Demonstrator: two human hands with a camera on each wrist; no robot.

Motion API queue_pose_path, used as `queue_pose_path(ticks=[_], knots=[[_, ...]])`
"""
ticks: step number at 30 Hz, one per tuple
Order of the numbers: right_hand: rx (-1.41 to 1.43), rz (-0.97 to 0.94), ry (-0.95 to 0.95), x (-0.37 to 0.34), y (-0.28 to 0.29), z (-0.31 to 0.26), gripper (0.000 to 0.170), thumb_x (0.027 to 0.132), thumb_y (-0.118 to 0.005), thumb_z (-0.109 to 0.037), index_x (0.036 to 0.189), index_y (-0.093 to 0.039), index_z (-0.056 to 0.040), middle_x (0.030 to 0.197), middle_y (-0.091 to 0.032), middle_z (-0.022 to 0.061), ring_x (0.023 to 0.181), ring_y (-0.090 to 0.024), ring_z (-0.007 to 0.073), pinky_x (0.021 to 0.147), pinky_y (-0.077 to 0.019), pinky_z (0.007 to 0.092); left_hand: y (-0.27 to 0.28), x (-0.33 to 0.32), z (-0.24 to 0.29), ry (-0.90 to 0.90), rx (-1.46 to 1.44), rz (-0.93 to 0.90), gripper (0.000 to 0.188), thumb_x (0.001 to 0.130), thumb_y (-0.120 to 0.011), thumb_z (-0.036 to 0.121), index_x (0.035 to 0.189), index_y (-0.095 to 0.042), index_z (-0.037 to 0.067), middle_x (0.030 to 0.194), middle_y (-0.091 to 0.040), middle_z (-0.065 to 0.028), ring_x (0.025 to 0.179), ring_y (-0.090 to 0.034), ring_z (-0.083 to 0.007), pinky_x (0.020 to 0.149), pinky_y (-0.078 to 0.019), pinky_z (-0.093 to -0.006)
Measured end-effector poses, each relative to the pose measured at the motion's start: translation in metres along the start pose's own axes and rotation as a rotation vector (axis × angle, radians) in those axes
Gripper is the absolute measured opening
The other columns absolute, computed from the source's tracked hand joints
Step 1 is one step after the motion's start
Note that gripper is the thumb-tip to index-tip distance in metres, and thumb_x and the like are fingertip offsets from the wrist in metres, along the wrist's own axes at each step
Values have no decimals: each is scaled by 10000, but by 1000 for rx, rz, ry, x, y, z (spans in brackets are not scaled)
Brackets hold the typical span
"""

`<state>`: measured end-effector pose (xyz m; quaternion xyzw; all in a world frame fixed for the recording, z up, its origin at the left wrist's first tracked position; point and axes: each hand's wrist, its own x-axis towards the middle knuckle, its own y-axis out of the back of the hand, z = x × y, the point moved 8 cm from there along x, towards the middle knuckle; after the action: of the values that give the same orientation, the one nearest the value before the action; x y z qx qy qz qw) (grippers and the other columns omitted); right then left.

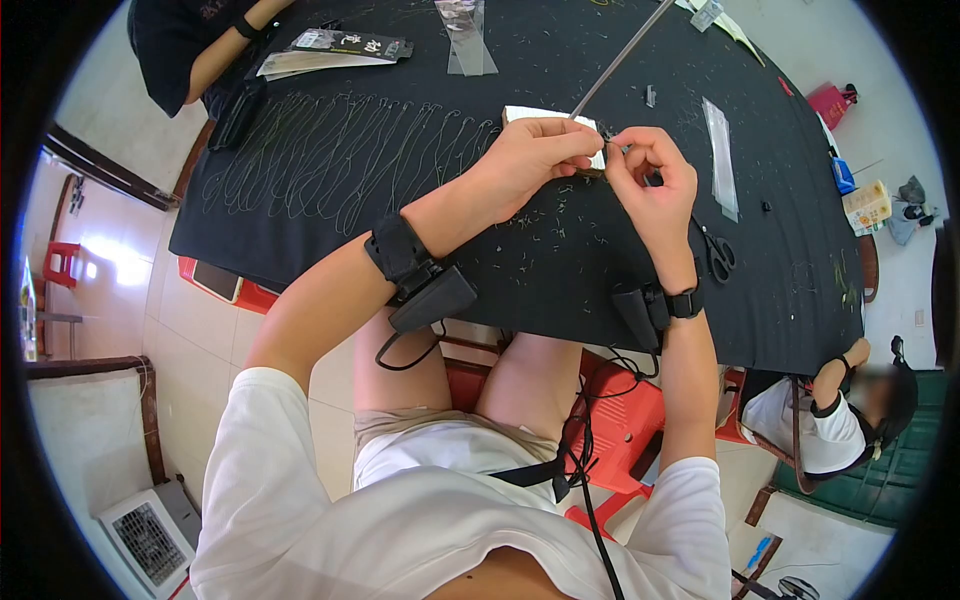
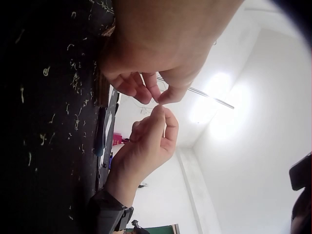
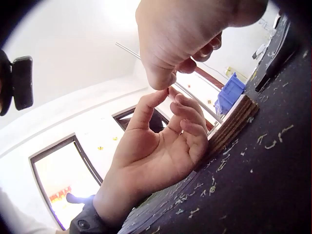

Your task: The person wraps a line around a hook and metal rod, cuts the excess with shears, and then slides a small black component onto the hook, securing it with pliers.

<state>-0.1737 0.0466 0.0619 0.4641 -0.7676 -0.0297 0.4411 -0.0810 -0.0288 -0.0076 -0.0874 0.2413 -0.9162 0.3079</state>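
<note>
My left hand [image 1: 530, 160] and right hand [image 1: 655, 185] meet at their fingertips over a white-topped wooden block [image 1: 535, 113]. Thumb and forefinger of each pinch at the same spot, where a fine line [image 2: 143, 110] shows faintly; most of it is hidden by the fingers. A thin metal rod [image 1: 625, 55] rises from the block just behind the fingertips. In the right wrist view, the left hand [image 3: 161, 151] faces palm up, its other fingers loosely bent. To the left, several long loops of thin line [image 1: 345, 160] lie side by side on the black cloth [image 1: 480, 260].
Black scissors [image 1: 718, 255] lie right of my right hand, near a clear plastic strip [image 1: 720, 160]. Packets [image 1: 345, 45] and a clear bag [image 1: 467, 40] lie at the back. Small line clippings dot the cloth. Other people sit at the far left and right.
</note>
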Motion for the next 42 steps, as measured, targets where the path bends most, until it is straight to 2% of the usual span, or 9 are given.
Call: queue_pose_path(ticks=[5, 11, 13, 17, 29, 32, 34, 37, 42], knots=[[12, -19, 6, 0, -1, 2, 113, 744, -643, -5, 821, -581, -59, 524, -459, -56, 463, -366, -6, 432, -262, 167, 2, 2, 1, -32, 47, 3, 201, 832, -622, 168, 954, -626, 8, 862, -591, -20, 774, -516, -77, 729, -417, -210], [199, -16, -89, -1, 1, 10, 128, 824, -526, -28, 929, -593, -54, 570, -496, -47, 524, -430, 4, 487, -304, 175, 1, 1, 1, -38, 80, 5, 231, 834, -621, 174, 976, -625, -8, 878, -597, -35, 780, -519, -85, 726, -424, -213], [252, -86, -137, -2, -5, 9, 176, 846, -480, -36, 969, -604, -49, 572, -494, -45, 537, -430, 8, 502, -305, 177, -1, -1, 1, -18, 118, 10, 244, 832, -624, 172, 989, -620, -15, 882, -598, -41, 779, -521, -90, 727, -432, -216], [225, -117, -123, -4, -9, 11, 188, 850, -474, -36, 980, -609, -43, 569, -491, -45, 527, -419, 11, 496, -291, 178, -2, -1, 1, -13, 149, -12, 252, 828, -630, 171, 992, -616, -19, 889, -598, -49, 774, -522, -93, 727, -438, -219], [225, -89, -125, -4, -6, 16, 64, 842, -509, -37, 866, -567, -45, 596, -499, -51, 541, -410, 5, 508, -289, 183, -3, -1, 0, -9, 186, -15, 255, 822, -638, 187, 975, -618, -16, 872, -599, -52, 780, -540, -97, 730, -442, -224], [204, -112, -112, -4, -7, 14, 55, 850, -500, -37, 868, -552, -47, 599, -502, -41, 549, -434, 15, 516, -313, 184, -4, -2, 2, -16, 188, -10, 252, 821, -639, 186, 969, -622, -17, 868, -601, -52, 781, -541, -99, 728, -441, -224], [336, -89, -177, -4, -6, 12, 61, 857, -487, -36, 886, -540, -45, 602, -503, -29, 555, -461, 30, 528, -342, 188, -3, -2, 3, -20, 212, 8, 249, 818, -642, 188, 960, -627, -15, 860, -602, -50, 775, -539, -99, 729, -438, -225], [309, -46, -172, -3, -2, 11, 69, 864, -475, -33, 902, -531, -45, 616, -509, -22, 562, -480, 43, 539, -365, 194, -2, -2, 3, -26, 218, 22, 242, 813, -646, 189, 948, -633, -11, 845, -603, -46, 763, -536, -98, 723, -432, -227], [283, -61, -197, -4, -2, 20, 35, 851, -509, -50, 862, -543, -51, 637, -516, -40, 566, -460, 20, 530, -336, 179, -3, -3, 6, -32, 241, 25, 237, 809, -650, 189, 942, -637, -7, 830, -603, -41, 752, -533, -96, 712, -425, -229]])
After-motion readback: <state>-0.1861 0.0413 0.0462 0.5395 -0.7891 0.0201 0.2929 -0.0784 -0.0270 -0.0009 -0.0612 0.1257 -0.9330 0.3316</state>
